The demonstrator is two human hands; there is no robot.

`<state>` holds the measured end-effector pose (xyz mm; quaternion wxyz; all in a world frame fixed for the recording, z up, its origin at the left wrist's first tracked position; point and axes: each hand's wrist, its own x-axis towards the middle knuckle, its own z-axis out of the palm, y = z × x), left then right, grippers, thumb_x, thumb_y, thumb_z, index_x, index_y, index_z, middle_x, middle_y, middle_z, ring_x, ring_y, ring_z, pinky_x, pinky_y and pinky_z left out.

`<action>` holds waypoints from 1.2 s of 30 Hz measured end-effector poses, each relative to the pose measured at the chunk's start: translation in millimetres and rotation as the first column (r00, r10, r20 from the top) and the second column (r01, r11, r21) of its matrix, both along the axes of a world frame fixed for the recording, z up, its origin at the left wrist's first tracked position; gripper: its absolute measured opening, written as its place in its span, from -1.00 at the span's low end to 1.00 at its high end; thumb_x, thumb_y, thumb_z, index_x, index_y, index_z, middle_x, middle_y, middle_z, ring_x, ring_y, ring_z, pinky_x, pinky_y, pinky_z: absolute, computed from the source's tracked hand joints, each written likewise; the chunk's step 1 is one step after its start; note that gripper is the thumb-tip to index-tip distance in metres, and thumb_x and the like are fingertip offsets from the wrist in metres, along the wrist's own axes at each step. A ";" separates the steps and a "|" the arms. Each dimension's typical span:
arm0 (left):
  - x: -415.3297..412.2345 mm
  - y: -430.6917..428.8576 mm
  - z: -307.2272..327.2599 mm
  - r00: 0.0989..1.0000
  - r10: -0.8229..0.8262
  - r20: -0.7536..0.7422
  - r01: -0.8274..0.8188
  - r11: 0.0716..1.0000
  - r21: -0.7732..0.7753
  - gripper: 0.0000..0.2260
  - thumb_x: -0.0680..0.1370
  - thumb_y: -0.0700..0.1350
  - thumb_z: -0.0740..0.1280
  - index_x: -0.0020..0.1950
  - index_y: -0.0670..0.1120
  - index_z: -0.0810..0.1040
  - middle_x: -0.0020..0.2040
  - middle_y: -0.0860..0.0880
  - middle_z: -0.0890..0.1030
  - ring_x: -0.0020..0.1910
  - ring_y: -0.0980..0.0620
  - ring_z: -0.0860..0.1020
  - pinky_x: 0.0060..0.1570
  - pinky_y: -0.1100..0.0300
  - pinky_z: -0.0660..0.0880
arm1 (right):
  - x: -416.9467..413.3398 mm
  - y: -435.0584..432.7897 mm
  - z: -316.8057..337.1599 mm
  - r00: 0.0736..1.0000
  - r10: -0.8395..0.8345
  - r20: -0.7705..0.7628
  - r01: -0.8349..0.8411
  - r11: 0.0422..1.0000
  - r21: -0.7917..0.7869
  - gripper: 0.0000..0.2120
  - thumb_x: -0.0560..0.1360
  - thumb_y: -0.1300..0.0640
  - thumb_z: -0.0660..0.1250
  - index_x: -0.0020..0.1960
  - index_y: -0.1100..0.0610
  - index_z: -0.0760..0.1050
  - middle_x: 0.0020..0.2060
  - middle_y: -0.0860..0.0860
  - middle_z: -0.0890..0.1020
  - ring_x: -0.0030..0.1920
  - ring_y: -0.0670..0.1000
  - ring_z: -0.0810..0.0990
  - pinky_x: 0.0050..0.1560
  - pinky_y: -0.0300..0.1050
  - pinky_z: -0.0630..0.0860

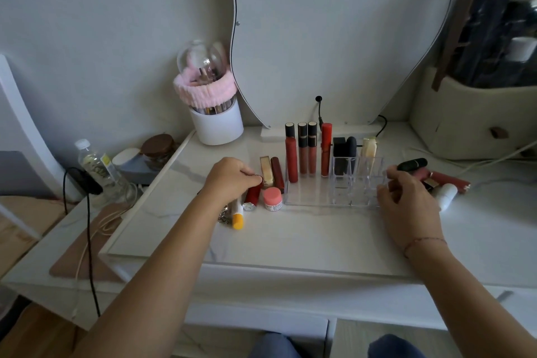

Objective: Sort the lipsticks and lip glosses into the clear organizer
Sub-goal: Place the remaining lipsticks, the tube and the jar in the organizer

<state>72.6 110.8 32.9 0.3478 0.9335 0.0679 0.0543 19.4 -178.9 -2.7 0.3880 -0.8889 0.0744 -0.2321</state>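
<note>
Water bottle (97,166), brush holder (215,122) w/ pink headband (203,90), mirror (334,38).

Sorting lip products at my vanity

My left hand (232,179) grips a red lipstick (252,194) left of the organizer (334,183); my right hand (408,203) touches its right side.

A pale grey wall (101,23) stands beyond the hands, a curved mirror (343,38) leaning on it above the white marbled surface (290,235); wooden floor (35,334) lower left.
</note>
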 end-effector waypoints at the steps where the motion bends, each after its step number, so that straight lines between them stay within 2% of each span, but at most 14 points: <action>1: 0.7 0.9 0.8 1.000 0.012 0.002 -0.012 1.000 -0.026 -0.77 0.37 -0.06 0.47 -0.01 -0.09 0.67 -0.04 -0.05 0.69 -0.01 -0.01 0.61 0.07 0.12 0.52 | -0.2 0.0 -0.1 1.000 0.001 0.000 -0.001 1.000 0.000 -0.68 0.50 0.14 0.25 0.24 0.14 0.43 0.05 0.11 0.57 -0.08 -0.01 0.46 0.02 -0.18 0.32; 4: 2.8 3.5 3.8 0.999 0.030 -0.010 -0.031 0.998 -0.046 -0.68 0.37 -0.09 0.47 0.11 -0.12 0.63 0.05 -0.08 0.67 0.06 -0.03 0.60 0.17 0.06 0.51 | -0.2 0.2 -0.1 1.000 -0.005 0.003 0.005 1.000 -0.010 -0.68 0.50 0.14 0.25 0.24 0.14 0.43 0.04 0.11 0.58 -0.10 -0.03 0.43 0.01 -0.19 0.32; 7: 3.9 1.6 4.0 0.999 0.015 -0.052 -0.014 1.000 0.017 -0.61 0.38 -0.07 0.48 0.18 -0.14 0.60 0.12 -0.10 0.64 0.09 -0.05 0.58 0.19 0.04 0.50 | 0.0 1.0 0.6 1.000 -0.006 0.006 0.007 1.000 -0.008 -0.68 0.50 0.14 0.25 0.24 0.14 0.43 0.02 0.11 0.58 -0.11 -0.02 0.44 0.00 -0.19 0.32; 10: 3.9 -1.5 1.0 0.996 -0.027 -0.084 0.030 0.999 0.038 -0.64 0.37 -0.03 0.51 0.11 -0.12 0.63 0.06 -0.08 0.66 0.06 -0.06 0.59 0.14 0.06 0.51 | -0.3 0.5 0.6 1.000 -0.003 0.002 0.003 1.000 -0.007 -0.68 0.50 0.14 0.24 0.25 0.15 0.42 0.00 0.11 0.58 -0.12 -0.01 0.45 -0.01 -0.19 0.33; 14: 4.1 -1.1 -3.1 0.999 -0.008 -0.053 0.010 0.999 0.033 -0.70 0.36 -0.03 0.50 0.05 -0.08 0.66 -0.01 -0.05 0.67 0.00 -0.02 0.59 0.04 0.14 0.52 | -0.1 0.5 0.4 1.000 0.003 0.000 -0.003 1.000 -0.012 -0.68 0.50 0.15 0.24 0.25 0.15 0.42 -0.02 0.10 0.58 -0.13 0.01 0.47 -0.04 -0.18 0.33; 16: 3.0 -0.5 -2.6 1.000 0.007 -0.021 -0.008 0.999 -0.033 -0.74 0.37 -0.06 0.48 0.04 -0.07 0.66 -0.03 -0.04 0.68 -0.02 0.01 0.60 0.00 0.17 0.51 | 0.0 0.7 0.8 1.000 -0.003 -0.001 0.003 1.000 -0.013 -0.68 0.50 0.14 0.25 0.24 0.14 0.43 -0.02 0.09 0.58 -0.13 -0.01 0.46 -0.03 -0.19 0.33; 18: 0.3 0.6 3.6 0.998 0.022 0.055 -0.011 0.982 -0.187 -0.81 0.39 -0.09 0.47 -0.01 -0.03 0.66 -0.06 -0.01 0.68 -0.08 0.06 0.60 -0.09 0.23 0.47 | -0.2 0.8 0.8 1.000 -0.008 -0.001 0.008 1.000 -0.005 -0.69 0.50 0.15 0.25 0.24 0.14 0.43 -0.02 0.08 0.57 -0.13 -0.02 0.45 -0.03 -0.19 0.33; 21: -7.5 1.1 22.5 0.979 0.050 0.199 0.033 0.919 -0.392 -0.88 0.42 -0.09 0.46 -0.06 0.04 0.67 -0.17 0.13 0.66 -0.17 0.20 0.60 -0.12 0.30 0.45 | -0.6 0.9 0.4 1.000 -0.004 0.005 0.004 1.000 0.000 -0.69 0.49 0.15 0.25 0.23 0.14 0.44 -0.06 0.05 0.54 -0.13 -0.02 0.44 -0.05 -0.19 0.31; 24: -18.4 -13.1 40.2 0.946 0.022 0.324 0.138 0.876 -0.462 -0.86 0.41 -0.04 0.47 -0.05 0.07 0.68 -0.25 0.24 0.65 -0.26 0.35 0.57 -0.24 0.42 0.44 | -0.4 1.4 0.9 1.000 -0.002 0.003 0.002 1.000 0.003 -0.70 0.49 0.15 0.25 0.22 0.14 0.44 -0.11 0.00 0.50 -0.15 -0.02 0.43 -0.07 -0.19 0.32; 25: -21.3 -21.9 42.7 0.929 0.016 0.369 0.174 0.863 -0.474 -0.86 0.40 -0.06 0.48 -0.06 0.07 0.67 -0.24 0.24 0.67 -0.24 0.34 0.58 -0.25 0.45 0.45 | -0.5 1.4 1.2 1.000 -0.003 0.004 0.003 1.000 0.000 -0.70 0.49 0.15 0.25 0.21 0.14 0.44 -0.12 0.00 0.49 -0.15 -0.02 0.43 -0.07 -0.18 0.32; 27: -24.7 -41.2 42.0 0.904 0.020 0.428 0.218 0.838 -0.500 -0.83 0.39 -0.12 0.50 -0.06 0.07 0.66 -0.18 0.15 0.69 -0.17 0.26 0.62 -0.14 0.41 0.50 | -0.5 0.9 1.5 1.000 -0.007 0.003 0.007 1.000 -0.004 -0.71 0.49 0.16 0.25 0.21 0.15 0.44 -0.12 0.00 0.49 -0.16 -0.01 0.43 -0.08 -0.18 0.31; 30: -24.5 -61.6 28.0 0.879 0.037 0.475 0.205 0.870 -0.448 -0.78 0.39 -0.15 0.50 0.00 0.02 0.65 -0.14 0.07 0.68 -0.16 0.15 0.62 -0.06 0.31 0.54 | -0.5 0.7 1.6 1.000 -0.005 0.001 0.005 1.000 0.009 -0.70 0.49 0.16 0.25 0.21 0.15 0.44 -0.13 0.00 0.48 -0.16 -0.02 0.42 -0.07 -0.19 0.31; 33: -21.7 -70.2 8.4 0.834 0.045 0.550 0.162 0.933 -0.322 -0.75 0.37 -0.15 0.51 0.03 -0.02 0.65 -0.10 0.05 0.68 -0.23 0.24 0.57 -0.14 0.41 0.49 | -0.3 1.0 1.2 1.000 -0.002 0.001 0.002 1.000 0.015 -0.70 0.49 0.16 0.25 0.22 0.15 0.44 -0.11 -0.02 0.48 -0.14 -0.03 0.42 -0.04 -0.20 0.32; 36: -19.6 -73.4 -8.9 0.815 0.018 0.580 0.146 0.961 -0.235 -0.74 0.37 -0.17 0.51 0.03 -0.04 0.64 -0.10 0.01 0.65 -0.27 0.23 0.54 -0.15 0.35 0.51 | 0.1 0.6 0.7 1.000 -0.004 0.004 0.004 1.000 0.014 -0.70 0.49 0.16 0.26 0.22 0.15 0.44 -0.10 0.01 0.50 -0.16 -0.02 0.43 -0.07 -0.21 0.31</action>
